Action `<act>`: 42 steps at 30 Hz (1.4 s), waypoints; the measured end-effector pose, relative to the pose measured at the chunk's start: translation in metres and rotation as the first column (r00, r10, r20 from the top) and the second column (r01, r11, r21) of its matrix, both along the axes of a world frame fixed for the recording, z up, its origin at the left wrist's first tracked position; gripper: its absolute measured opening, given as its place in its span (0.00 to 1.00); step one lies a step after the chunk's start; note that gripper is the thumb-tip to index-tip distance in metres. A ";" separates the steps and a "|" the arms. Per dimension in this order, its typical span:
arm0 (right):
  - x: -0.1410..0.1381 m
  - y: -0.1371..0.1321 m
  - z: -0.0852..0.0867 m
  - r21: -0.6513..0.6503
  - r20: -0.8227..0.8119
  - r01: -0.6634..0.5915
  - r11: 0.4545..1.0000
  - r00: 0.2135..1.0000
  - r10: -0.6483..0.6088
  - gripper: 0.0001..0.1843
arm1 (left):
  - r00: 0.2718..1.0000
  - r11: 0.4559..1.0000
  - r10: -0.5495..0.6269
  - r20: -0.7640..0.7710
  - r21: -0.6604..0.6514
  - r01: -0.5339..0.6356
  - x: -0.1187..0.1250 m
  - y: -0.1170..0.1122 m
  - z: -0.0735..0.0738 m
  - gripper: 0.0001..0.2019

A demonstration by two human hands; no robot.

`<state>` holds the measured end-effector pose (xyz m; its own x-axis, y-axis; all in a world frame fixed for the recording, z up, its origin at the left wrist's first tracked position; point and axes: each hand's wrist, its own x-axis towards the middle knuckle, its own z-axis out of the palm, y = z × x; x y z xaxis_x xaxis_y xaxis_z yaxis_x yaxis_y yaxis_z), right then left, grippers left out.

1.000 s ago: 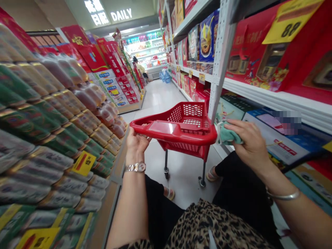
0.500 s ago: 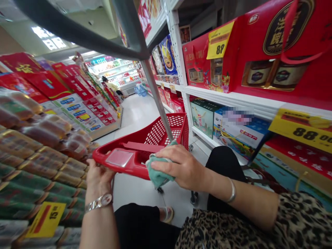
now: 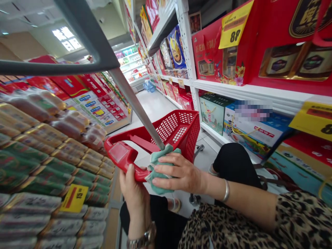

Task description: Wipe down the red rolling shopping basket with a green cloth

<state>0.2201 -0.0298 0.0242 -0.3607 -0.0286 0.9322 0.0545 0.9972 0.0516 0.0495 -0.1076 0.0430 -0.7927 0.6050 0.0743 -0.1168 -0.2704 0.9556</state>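
A red plastic shopping basket (image 3: 193, 133) on wheels lies tilted in front of me, its grey pull handle (image 3: 140, 102) slanting up to the left. My left hand (image 3: 133, 186) grips the near edge of the red rim, thumb on top; its other fingers are partly hidden underneath. My right hand (image 3: 185, 173) is closed over a folded green cloth (image 3: 161, 185). The cloth presses against the rim close to the foot of the pull handle, and hides that part of the basket.
Stacked drink packs (image 3: 52, 148) with a yellow price tag (image 3: 74, 197) stand on the left. White shelving (image 3: 198, 84) with red gift boxes (image 3: 225, 58) rises on the right. An aisle floor (image 3: 141, 103) runs back toward lit coolers. My knee (image 3: 233, 162) is beside the lower shelf.
My left hand has moved right along the rim, its thumb now on top. The basket has turned and tilted, and the handle swung left. My right hand still holds the cloth against it.
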 end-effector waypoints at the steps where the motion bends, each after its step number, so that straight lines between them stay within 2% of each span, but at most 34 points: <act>1: -0.001 0.001 -0.003 -0.005 0.006 -0.009 1.000 1.000 0.010 0.12 | 0.999 0.999 0.044 -0.029 0.032 -0.044 -0.001 0.002 0.004 0.13; 3: -0.001 0.005 -0.010 -0.005 0.022 -0.031 1.000 0.999 0.031 0.14 | 0.992 0.992 0.108 -0.066 0.080 -0.102 -0.003 0.005 0.011 0.15; 6: 0.010 0.015 -0.020 0.026 0.032 -0.070 0.997 0.997 0.069 0.15 | 0.990 0.989 0.125 -0.060 0.087 -0.120 -0.005 0.008 0.013 0.16; 8: 0.023 0.025 -0.018 -0.055 0.012 -0.083 0.995 0.996 0.084 0.16 | 0.992 0.989 0.121 -0.047 0.085 -0.117 -0.005 0.008 0.011 0.17; 10: 0.035 0.041 -0.005 -0.220 -0.077 -0.060 0.974 0.996 0.044 0.20 | 0.994 0.993 0.098 -0.052 0.076 -0.094 -0.003 0.006 0.009 0.19; 11: 0.038 0.051 0.005 -0.321 -0.127 -0.037 0.946 0.992 -0.004 0.22 | 0.994 0.994 0.086 -0.063 0.070 -0.082 -0.002 0.005 0.008 0.20; 14: 0.028 0.087 0.041 -0.566 -0.198 0.000 0.824 0.971 -0.136 0.21 | 0.992 0.997 0.065 -0.106 0.052 -0.060 0.001 0.003 0.006 0.23; 16: 0.005 0.112 0.060 -0.645 -0.142 -0.045 0.763 0.988 -0.061 0.20 | 0.991 0.998 0.054 -0.122 0.036 -0.050 0.002 0.002 0.005 0.26; 19: -0.039 0.139 0.071 -0.688 0.052 -0.135 0.713 0.971 0.234 0.19 | 0.993 0.999 0.040 -0.107 0.022 -0.038 0.003 0.000 0.006 0.30; 21: -0.062 0.147 0.068 -0.654 0.220 -0.190 0.732 0.878 0.424 0.17 | 0.996 0.999 0.031 -0.078 0.024 -0.030 0.003 -0.001 0.007 0.32; 23: -0.076 0.147 0.061 -0.540 0.422 -0.232 0.809 0.757 0.499 0.14 | 0.999 0.999 0.020 -0.049 0.026 -0.019 0.002 -0.003 0.009 0.35; 25: -0.081 0.142 0.055 -0.348 0.605 -0.223 0.911 0.688 0.400 0.12 | 1.000 1.000 0.016 -0.011 0.027 -0.016 0.000 -0.005 0.011 0.38; 27: -0.082 0.137 0.052 -0.124 0.702 -0.158 0.980 0.683 0.199 0.13 | 0.999 0.999 0.015 0.045 0.034 -0.016 -0.004 -0.006 0.012 0.40; 29: -0.085 0.134 0.052 0.064 0.718 -0.116 0.991 0.695 0.035 0.15 | 0.994 0.998 0.018 0.110 0.053 -0.024 -0.009 -0.006 0.012 0.42; 31: -0.093 0.135 0.053 0.180 0.710 -0.127 0.976 0.703 -0.039 0.17 | 0.987 0.997 0.035 0.158 0.065 -0.046 -0.015 -0.006 0.011 0.43; 33: -0.108 0.139 0.053 0.229 0.701 -0.149 0.962 0.711 -0.057 0.17 | 0.981 0.995 0.061 0.183 0.060 -0.073 -0.020 -0.007 0.010 0.42; 36: -0.135 0.146 0.052 0.229 0.723 -0.151 0.962 0.687 -0.065 0.17 | 0.976 0.994 0.080 0.203 0.060 -0.094 -0.023 -0.008 0.009 0.40; 42: -0.191 0.161 0.053 0.173 0.803 -0.024 0.985 0.583 -0.127 0.19 | 0.961 0.992 0.074 0.266 0.078 -0.098 -0.025 -0.009 0.012 0.43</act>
